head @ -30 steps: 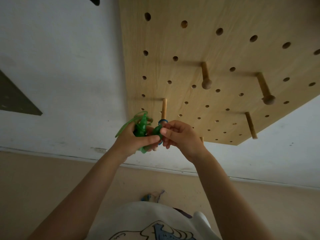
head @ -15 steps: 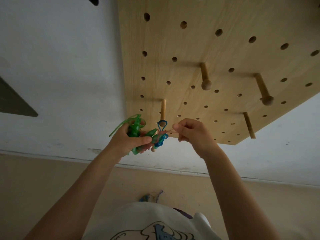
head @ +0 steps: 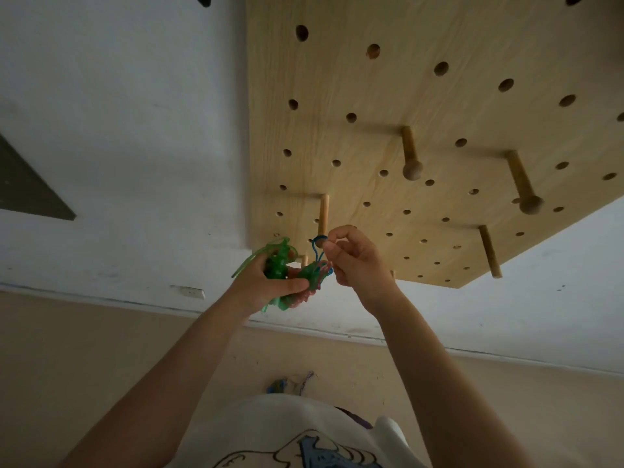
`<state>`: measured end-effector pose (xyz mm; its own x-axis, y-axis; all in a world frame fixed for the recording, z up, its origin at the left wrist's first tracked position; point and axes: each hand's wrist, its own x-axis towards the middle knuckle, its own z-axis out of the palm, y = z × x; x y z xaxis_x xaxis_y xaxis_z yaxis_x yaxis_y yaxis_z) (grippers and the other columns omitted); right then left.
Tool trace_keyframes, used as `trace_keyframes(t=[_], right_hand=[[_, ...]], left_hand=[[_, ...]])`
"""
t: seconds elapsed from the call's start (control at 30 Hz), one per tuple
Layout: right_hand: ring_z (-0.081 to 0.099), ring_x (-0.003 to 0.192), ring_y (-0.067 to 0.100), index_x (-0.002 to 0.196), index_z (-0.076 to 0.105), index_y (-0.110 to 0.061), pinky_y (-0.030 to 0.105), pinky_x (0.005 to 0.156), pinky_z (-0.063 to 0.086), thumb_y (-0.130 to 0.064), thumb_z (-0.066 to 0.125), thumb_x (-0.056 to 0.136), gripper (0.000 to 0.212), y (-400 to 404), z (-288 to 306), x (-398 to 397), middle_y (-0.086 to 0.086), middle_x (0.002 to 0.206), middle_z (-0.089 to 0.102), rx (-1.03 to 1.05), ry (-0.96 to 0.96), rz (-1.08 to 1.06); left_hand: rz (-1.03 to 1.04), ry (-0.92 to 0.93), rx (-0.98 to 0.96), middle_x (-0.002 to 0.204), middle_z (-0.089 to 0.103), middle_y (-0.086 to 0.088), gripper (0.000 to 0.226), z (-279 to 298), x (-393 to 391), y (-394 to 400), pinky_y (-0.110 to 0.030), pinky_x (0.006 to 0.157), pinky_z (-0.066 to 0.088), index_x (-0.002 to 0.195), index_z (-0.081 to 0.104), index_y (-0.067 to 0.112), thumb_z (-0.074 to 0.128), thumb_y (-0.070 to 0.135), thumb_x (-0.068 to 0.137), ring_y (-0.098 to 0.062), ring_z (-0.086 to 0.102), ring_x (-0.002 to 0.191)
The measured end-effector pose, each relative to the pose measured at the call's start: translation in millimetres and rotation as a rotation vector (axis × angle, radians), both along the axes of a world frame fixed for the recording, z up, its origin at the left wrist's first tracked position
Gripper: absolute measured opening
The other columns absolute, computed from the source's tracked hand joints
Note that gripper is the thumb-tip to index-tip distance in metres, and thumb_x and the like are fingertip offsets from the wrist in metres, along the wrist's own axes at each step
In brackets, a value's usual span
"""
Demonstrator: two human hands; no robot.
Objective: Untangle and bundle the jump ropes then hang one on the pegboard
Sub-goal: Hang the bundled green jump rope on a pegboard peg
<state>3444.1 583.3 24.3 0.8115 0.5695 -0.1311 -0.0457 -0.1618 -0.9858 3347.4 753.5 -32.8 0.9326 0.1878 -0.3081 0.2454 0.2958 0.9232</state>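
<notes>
Below the pegboard (head: 422, 96) edge, left hand (head: 266, 285) grips the jump rope bundle (head: 287, 275), right hand (head: 358, 261) pinches its loop (head: 318, 246).

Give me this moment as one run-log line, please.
left hand: grips green rope bundle | right hand: pinches blue loop at peg | pegboard

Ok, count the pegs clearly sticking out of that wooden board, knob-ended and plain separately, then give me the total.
Knob-ended pegs: 2
Plain pegs: 2
Total: 4
Not counted: tan stubs at the board's lower edge, too hidden to tell whether they are pegs.
</notes>
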Motion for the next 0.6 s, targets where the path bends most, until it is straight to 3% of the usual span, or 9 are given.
trace_keyframes(t=[0.13, 0.2, 0.3, 0.4, 0.5, 0.6], right_hand=[[0.04, 0.047, 0.005, 0.087, 0.062, -0.012, 0.017, 0.048, 0.036, -0.006, 0.063, 0.094, 0.008, 6.8, -3.5, -1.4, -0.01, 0.052, 0.048, -0.07, -0.071, -0.008], [0.046, 0.047, 0.003, 0.088, 0.064, -0.011, 0.018, 0.048, 0.039, -0.006, 0.064, 0.092, 0.007, 6.1, -4.8, -1.1, -0.012, 0.053, 0.052, -0.068, -0.059, -0.023], [0.046, 0.047, 0.014, 0.093, 0.066, -0.002, 0.024, 0.045, 0.039, -0.004, 0.064, 0.092, 0.003, 5.1, -7.5, -2.3, 0.004, 0.06, 0.057, -0.009, 0.008, 0.009], [0.058, 0.057, 0.016, 0.088, 0.07, -0.007, 0.027, 0.056, 0.051, -0.005, 0.062, 0.093, 0.01, 4.6, -10.5, -2.0, 0.007, 0.068, 0.065, 0.03, 0.091, 0.034], [0.065, 0.069, 0.022, 0.086, 0.073, -0.009, 0.035, 0.072, 0.059, -0.003, 0.063, 0.092, 0.013, 2.6, -16.8, 3.7, 0.013, 0.075, 0.069, 0.048, 0.136, -0.032], [0.066, 0.067, 0.02, 0.085, 0.074, -0.007, 0.032, 0.069, 0.058, -0.004, 0.069, 0.088, 0.007, 2.5, -27.5, 7.2, 0.012, 0.074, 0.07, -0.002, 0.07, -0.175]], left_hand=[[0.159, -0.009, 0.112, 0.092, 0.076, 0.012, 0.045, 1.2, 2.4, 2.0, -0.02, 0.061, 0.051, 0.102, 0.066, 0.034, 0.089, 0.013, 0.07, -0.001, 0.07, 0.076], [0.17, -0.047, 0.064, 0.097, 0.077, 0.009, 0.05, 5.0, 6.7, 1.9, -0.023, 0.069, 0.052, 0.11, 0.064, 0.03, 0.088, 0.012, 0.069, -0.003, 0.071, 0.083], [0.118, -0.077, 0.08, 0.098, 0.077, 0.001, 0.053, 12.9, 16.1, -8.4, -0.03, 0.069, 0.058, 0.109, 0.065, 0.035, 0.086, 0.018, 0.063, -0.016, 0.073, 0.088], [0.139, -0.07, 0.091, 0.096, 0.075, -0.011, 0.051, 14.6, 24.8, -17.9, -0.045, 0.076, 0.06, 0.108, 0.064, 0.031, 0.085, 0.019, 0.064, -0.031, 0.073, 0.088], [0.219, -0.069, 0.073, 0.082, 0.073, -0.007, 0.047, 8.0, 29.6, -17.5, -0.033, 0.064, 0.057, 0.106, 0.064, 0.03, 0.086, 0.012, 0.068, -0.024, 0.071, 0.076], [0.243, -0.055, 0.075, 0.071, 0.071, 0.001, 0.045, 1.3, 35.0, -16.8, -0.029, 0.054, 0.055, 0.107, 0.063, 0.028, 0.085, 0.005, 0.074, -0.017, 0.071, 0.066]])
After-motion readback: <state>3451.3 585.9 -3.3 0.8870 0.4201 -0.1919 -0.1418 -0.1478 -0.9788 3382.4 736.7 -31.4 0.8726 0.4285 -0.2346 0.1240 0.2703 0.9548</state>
